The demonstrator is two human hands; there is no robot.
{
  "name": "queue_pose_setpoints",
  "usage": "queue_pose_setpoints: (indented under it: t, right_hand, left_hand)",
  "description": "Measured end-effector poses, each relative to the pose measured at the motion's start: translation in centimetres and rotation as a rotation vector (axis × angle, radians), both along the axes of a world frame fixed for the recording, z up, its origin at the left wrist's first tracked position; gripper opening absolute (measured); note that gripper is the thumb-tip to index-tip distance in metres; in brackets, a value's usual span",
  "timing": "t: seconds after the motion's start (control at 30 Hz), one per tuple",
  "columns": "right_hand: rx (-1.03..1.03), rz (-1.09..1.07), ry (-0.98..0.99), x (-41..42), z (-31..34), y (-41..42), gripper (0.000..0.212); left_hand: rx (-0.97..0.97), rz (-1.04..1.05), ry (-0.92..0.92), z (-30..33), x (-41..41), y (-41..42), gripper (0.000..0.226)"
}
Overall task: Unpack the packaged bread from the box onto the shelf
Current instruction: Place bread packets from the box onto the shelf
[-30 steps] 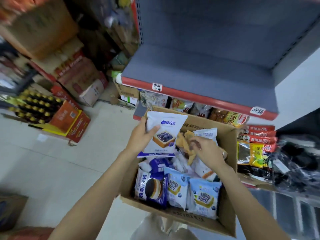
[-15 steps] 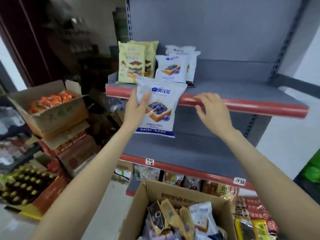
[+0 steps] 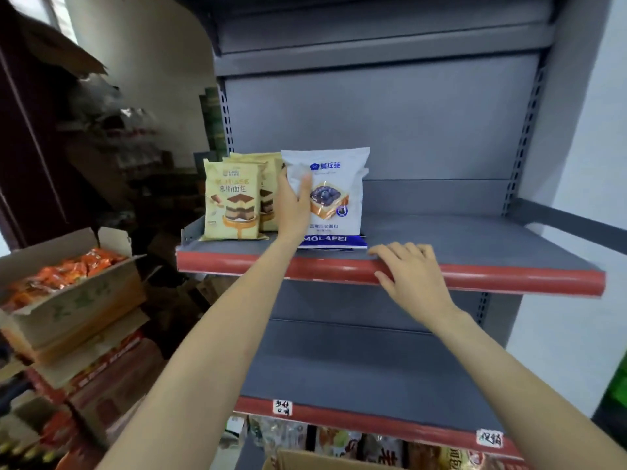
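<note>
Showing at the bottom edge, only a corner of the cardboard box [image 3: 305,461] is seen now, where half a second ago its contents were in view. The right hand [image 3: 412,278] is laid flat, fingers straight, on the red front rail of the shelf [image 3: 509,279] — earlier it was held just short of it. The white blueberry bread packet [image 3: 334,198], then held below the rail, is gripped upright on the shelf by the left hand [image 3: 293,203], beside the yellow mousse bread packets [image 3: 232,200].

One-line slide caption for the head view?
Left hand stands white blueberry bread packet beside yellow mousse packets; right hand rests on red shelf edge.
</note>
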State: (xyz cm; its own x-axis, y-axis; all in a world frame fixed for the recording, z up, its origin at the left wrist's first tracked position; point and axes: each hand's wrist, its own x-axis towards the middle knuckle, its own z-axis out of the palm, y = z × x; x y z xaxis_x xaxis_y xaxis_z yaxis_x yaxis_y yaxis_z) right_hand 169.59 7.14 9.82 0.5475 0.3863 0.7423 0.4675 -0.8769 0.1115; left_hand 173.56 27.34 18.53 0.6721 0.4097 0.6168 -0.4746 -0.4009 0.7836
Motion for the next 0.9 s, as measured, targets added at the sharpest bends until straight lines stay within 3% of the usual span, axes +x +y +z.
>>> queue_pose_setpoints:
  t: [0.1,0.2,0.43,0.6,0.8,0.9]
  right_hand:
    - [0.018,0.029,0.064,0.0,1.0,0.0,0.021]
    - [0.06,0.048,0.167,0.3,2.2,0.3,0.028]
    - [0.078,0.046,0.246,0.6,2.2,1.1,0.043]
    - [0.023,0.009,0.245,0.5,2.3,1.6,0.04]
    - [0.025,0.002,0.263,-0.1,1.3,1.1,0.04]
    - [0.048,0.01,0.162,-0.7,0.5,0.9,0.037]
  left_hand:
    - [0.045,0.034,0.05,-0.8,1.5,0.1,0.057]
    - [0.133,-0.021,0.123,-1.2,1.7,0.2,0.061]
    - [0.432,-0.245,0.328,-1.2,-0.2,2.1,0.127]
    - [0.544,-0.108,0.276,-1.0,0.6,3.7,0.123]
    - [0.482,-0.016,0.333,-2.3,0.3,4.1,0.115]
    - [0.456,0.067,0.303,-3.2,-1.6,3.6,0.098]
